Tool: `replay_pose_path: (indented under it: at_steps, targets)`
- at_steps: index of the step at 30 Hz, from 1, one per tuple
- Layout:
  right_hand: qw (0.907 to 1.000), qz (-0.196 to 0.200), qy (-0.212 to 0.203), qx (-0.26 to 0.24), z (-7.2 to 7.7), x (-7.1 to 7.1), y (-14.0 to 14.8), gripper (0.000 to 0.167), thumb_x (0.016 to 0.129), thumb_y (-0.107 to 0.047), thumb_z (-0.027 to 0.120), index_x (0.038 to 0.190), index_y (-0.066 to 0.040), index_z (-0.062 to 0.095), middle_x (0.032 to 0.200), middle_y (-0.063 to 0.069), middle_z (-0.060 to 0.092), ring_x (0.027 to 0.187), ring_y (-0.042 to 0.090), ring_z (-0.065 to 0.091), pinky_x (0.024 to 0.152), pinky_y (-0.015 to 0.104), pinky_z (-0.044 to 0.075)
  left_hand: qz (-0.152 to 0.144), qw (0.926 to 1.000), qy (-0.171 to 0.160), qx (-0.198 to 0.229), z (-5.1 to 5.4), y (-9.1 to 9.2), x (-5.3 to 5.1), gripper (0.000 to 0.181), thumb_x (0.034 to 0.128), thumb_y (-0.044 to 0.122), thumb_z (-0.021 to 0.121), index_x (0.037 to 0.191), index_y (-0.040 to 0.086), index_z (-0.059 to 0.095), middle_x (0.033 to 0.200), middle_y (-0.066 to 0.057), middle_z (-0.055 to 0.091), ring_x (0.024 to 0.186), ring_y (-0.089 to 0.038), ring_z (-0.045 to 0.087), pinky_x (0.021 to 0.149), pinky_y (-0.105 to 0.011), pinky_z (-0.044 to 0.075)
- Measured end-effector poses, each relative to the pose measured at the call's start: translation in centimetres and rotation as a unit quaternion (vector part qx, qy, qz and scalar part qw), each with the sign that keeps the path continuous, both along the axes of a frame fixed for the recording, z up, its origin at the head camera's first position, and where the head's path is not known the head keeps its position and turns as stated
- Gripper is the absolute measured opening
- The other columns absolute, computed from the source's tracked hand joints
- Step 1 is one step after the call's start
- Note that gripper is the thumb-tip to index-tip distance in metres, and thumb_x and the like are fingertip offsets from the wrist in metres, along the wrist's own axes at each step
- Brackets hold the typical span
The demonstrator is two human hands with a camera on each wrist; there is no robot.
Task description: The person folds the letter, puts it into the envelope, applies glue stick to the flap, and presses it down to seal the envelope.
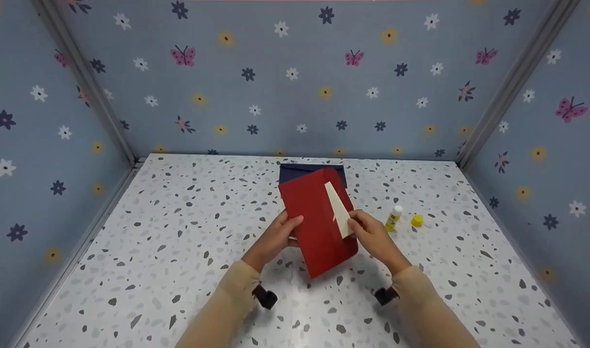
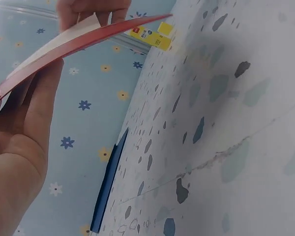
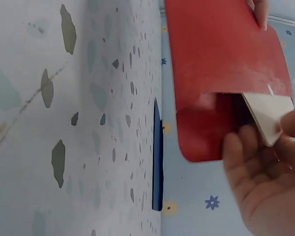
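A red envelope [image 1: 309, 217] is held tilted above the table, its rounded flap folded back on the right. My left hand [image 1: 274, 237] grips its left edge, thumb on the front and fingers behind. In the right wrist view, a cream folded card [image 3: 269, 115] sticks partly out of the envelope's opening. My right hand [image 1: 372, 234] pinches the card's lower right end between thumb and fingers. The left wrist view shows the envelope [image 2: 88, 40] bowed, with my left hand [image 2: 22, 132] beneath it.
Behind the red envelope a dark blue envelope [image 1: 295, 173] lies on the speckled table [image 1: 193, 241]. An uncapped glue stick [image 1: 393, 218] and its yellow cap [image 1: 417, 221] are to the right. Patterned walls [image 1: 295, 87] enclose the back and sides.
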State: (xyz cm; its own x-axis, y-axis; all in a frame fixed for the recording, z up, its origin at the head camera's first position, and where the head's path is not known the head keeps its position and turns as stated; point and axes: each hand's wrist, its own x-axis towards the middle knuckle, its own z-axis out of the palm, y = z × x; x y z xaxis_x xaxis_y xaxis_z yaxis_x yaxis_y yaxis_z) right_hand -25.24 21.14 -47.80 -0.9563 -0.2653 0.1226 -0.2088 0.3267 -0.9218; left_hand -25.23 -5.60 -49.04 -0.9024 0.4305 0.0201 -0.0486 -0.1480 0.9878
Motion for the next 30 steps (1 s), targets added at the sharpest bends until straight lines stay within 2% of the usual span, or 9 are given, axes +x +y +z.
replay_pose_path:
  at_steps: [3, 6, 8, 12, 17, 23, 27, 30]
  targets:
    - [0.9986, -0.013, 0.017, -0.048, -0.3, -0.2, -0.1, 0.022, 0.103, -0.010, 0.057, 0.120, 0.003, 0.061, 0.105, 0.015, 0.066, 0.092, 0.023, 0.064, 0.077, 0.033, 0.058, 0.002, 0.9999, -0.003, 0.016, 0.2, -0.1, 0.0, 0.051, 0.1065, 0.035, 0.049, 0.150, 0.010, 0.037, 0.126, -0.015, 0.061, 0.107, -0.030, 0.065, 0.082, -0.040, 0.057]
    - [0.9953, -0.029, 0.011, -0.092, -0.6, -0.2, -0.4, 0.020, 0.101, -0.007, 0.059, 0.117, 0.004, 0.059, 0.101, 0.016, 0.067, 0.089, 0.022, 0.065, 0.075, 0.033, 0.059, -0.008, 0.9992, -0.003, 0.039, 0.1, 0.1, 0.1, 0.051, 0.1072, 0.033, 0.048, 0.151, 0.010, 0.035, 0.128, -0.015, 0.060, 0.109, -0.030, 0.064, 0.083, -0.040, 0.056]
    - [0.9940, -0.038, 0.002, -0.103, -0.9, -0.1, -0.6, 0.019, 0.101, -0.008, 0.061, 0.116, 0.003, 0.058, 0.101, 0.015, 0.068, 0.089, 0.021, 0.066, 0.075, 0.033, 0.059, -0.013, 0.9983, -0.003, 0.056, 0.0, 0.2, 0.1, 0.050, 0.1075, 0.032, 0.047, 0.151, 0.010, 0.034, 0.130, -0.016, 0.058, 0.110, -0.031, 0.063, 0.084, -0.040, 0.056]
    - [0.9956, -0.038, -0.004, -0.086, -1.1, 0.2, -1.1, 0.018, 0.101, -0.011, 0.062, 0.114, 0.000, 0.061, 0.102, 0.011, 0.069, 0.089, 0.019, 0.064, 0.076, 0.031, 0.057, -0.019, 0.9969, -0.003, 0.077, -0.1, 0.2, 0.1, 0.050, 0.1078, 0.030, 0.047, 0.151, 0.009, 0.034, 0.132, -0.017, 0.058, 0.112, -0.032, 0.063, 0.084, -0.041, 0.057]
    - [0.9974, -0.035, 0.018, -0.060, -0.7, 0.4, -1.1, 0.019, 0.101, -0.018, 0.062, 0.116, -0.006, 0.065, 0.101, 0.009, 0.067, 0.089, 0.021, 0.061, 0.076, 0.029, 0.054, -0.021, 0.9969, -0.001, 0.076, -0.2, 0.5, 0.0, 0.051, 0.1074, 0.031, 0.048, 0.151, 0.008, 0.033, 0.132, -0.016, 0.058, 0.113, -0.031, 0.063, 0.086, -0.042, 0.056]
    - [0.9971, -0.044, 0.036, -0.051, 0.2, 0.2, -1.3, 0.029, 0.100, -0.019, 0.064, 0.128, -0.012, 0.066, 0.115, 0.006, 0.064, 0.098, 0.022, 0.058, 0.080, 0.028, 0.053, -0.028, 0.9956, -0.002, 0.090, -0.2, 1.2, 0.1, 0.050, 0.1079, 0.028, 0.047, 0.151, 0.006, 0.032, 0.132, -0.017, 0.057, 0.113, -0.030, 0.063, 0.086, -0.041, 0.057]
    - [0.9977, -0.055, 0.023, -0.032, 0.9, 0.4, -1.7, 0.029, 0.100, -0.013, 0.063, 0.129, -0.009, 0.066, 0.117, 0.007, 0.063, 0.100, 0.021, 0.057, 0.081, 0.026, 0.052, -0.024, 0.9950, -0.011, 0.096, -0.4, 1.6, 0.3, 0.047, 0.1083, 0.025, 0.046, 0.150, 0.007, 0.033, 0.130, -0.015, 0.058, 0.110, -0.029, 0.064, 0.083, -0.039, 0.057]
    - [0.9976, -0.062, 0.012, -0.027, 2.0, 1.2, -1.9, 0.028, 0.099, -0.006, 0.062, 0.126, -0.004, 0.066, 0.109, 0.011, 0.064, 0.094, 0.022, 0.057, 0.078, 0.024, 0.052, -0.017, 0.9945, -0.023, 0.101, -0.6, 2.0, 0.5, 0.045, 0.1086, 0.022, 0.045, 0.150, 0.006, 0.033, 0.127, -0.014, 0.059, 0.106, -0.027, 0.065, 0.080, -0.037, 0.058]
